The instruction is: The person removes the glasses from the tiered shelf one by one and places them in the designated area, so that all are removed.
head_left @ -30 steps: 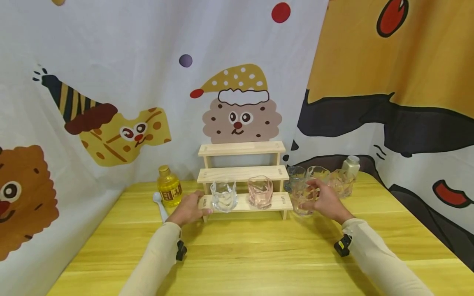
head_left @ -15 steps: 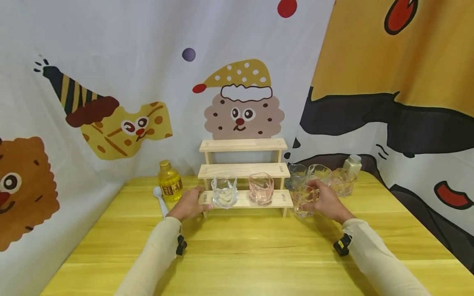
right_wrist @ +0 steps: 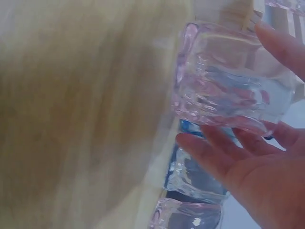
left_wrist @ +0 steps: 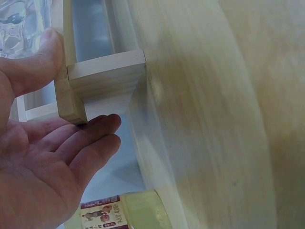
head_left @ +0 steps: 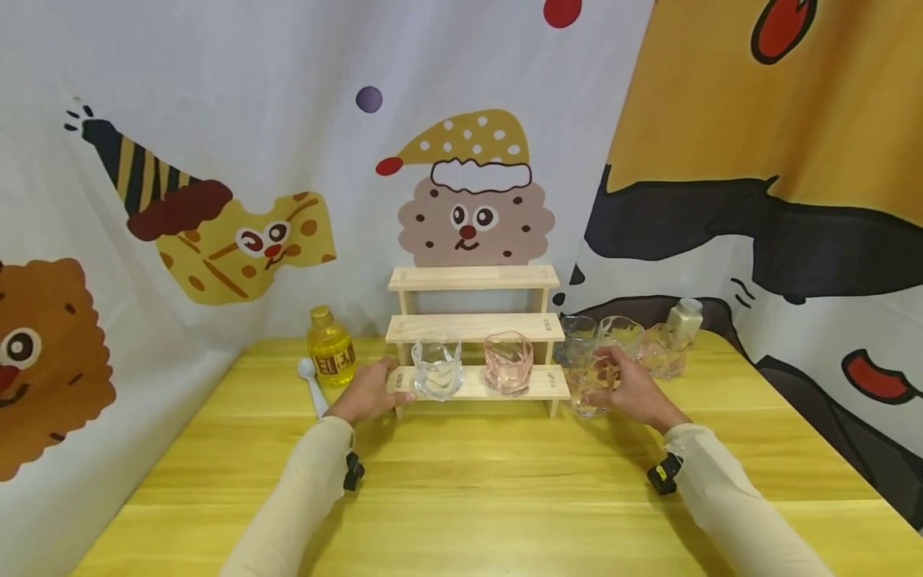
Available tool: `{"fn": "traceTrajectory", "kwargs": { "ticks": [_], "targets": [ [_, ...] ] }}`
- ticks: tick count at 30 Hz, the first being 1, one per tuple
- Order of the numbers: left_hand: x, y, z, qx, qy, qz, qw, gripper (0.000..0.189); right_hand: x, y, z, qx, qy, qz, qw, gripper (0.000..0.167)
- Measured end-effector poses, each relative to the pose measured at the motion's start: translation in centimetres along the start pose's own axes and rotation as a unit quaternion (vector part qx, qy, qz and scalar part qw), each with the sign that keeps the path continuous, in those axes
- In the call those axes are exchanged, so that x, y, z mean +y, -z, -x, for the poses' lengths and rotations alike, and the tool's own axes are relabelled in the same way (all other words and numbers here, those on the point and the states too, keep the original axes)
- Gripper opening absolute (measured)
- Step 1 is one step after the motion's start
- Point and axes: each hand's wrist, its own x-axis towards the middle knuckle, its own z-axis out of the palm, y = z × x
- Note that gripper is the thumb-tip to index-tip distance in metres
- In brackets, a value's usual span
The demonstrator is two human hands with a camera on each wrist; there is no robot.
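Note:
A three-step wooden display rack (head_left: 472,328) stands on the table. My left hand (head_left: 368,391) grips the left end of its lowest step; in the left wrist view the thumb (left_wrist: 40,64) lies against the board and the fingers reach round the end. A clear glass (head_left: 437,373) and a pink glass (head_left: 509,365) sit on that step. Just right of the rack, my right hand (head_left: 638,391) holds a pale pink glass (right_wrist: 228,81) upright at the tabletop, thumb on one side and fingers on the other.
Behind the right hand stand a bluish glass (head_left: 575,332), a clear glass (head_left: 620,327), another pink glass (head_left: 659,353) and a white-capped jar (head_left: 685,319). Left of the rack are a yellow oil bottle (head_left: 332,353) and a pale spoon (head_left: 313,386). A printed curtain (head_left: 288,64) hangs behind.
The head view has shifted slightly, so the rack and glasses appear a little higher. Both hands keep their places at the rack and the pale pink glass.

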Motion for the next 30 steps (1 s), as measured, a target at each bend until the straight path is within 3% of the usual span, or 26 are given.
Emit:
{"fn": "traceTrajectory", "kwargs": {
  "ticks": [5,10,14,17,23,30],
  "targets": [
    [-0.1,0.0,0.0,-0.006,0.007,0.002,1.0000,0.068,-1.0,0.8,0.0,-0.002,-0.009,0.018,0.9998,0.088],
    [0.1,0.3,-0.1,-0.005,0.005,-0.005,1.0000,0.067,-3.2,1.3,0.2,0.044,-0.018,0.042,0.9980,0.084],
    [0.3,0.3,0.0,-0.007,0.005,-0.006,0.9999,0.066,-5.4,0.7,0.6,0.092,0.005,0.050,0.9945,0.076],
    [0.4,0.2,0.1,-0.006,0.009,-0.011,0.9999,0.066,-6.8,-0.2,0.7,0.105,0.033,0.041,0.9930,0.073],
    [0.6,0.1,-0.2,-0.007,0.000,-0.009,0.9999,0.067,-8.5,-2.3,0.3,0.069,0.054,-0.031,0.9957,0.075],
    [0.1,-0.1,-0.4,-0.007,0.007,-0.016,0.9998,0.069,-9.8,-5.1,-1.0,0.007,0.014,-0.111,0.9937,0.089]
  ]
}}
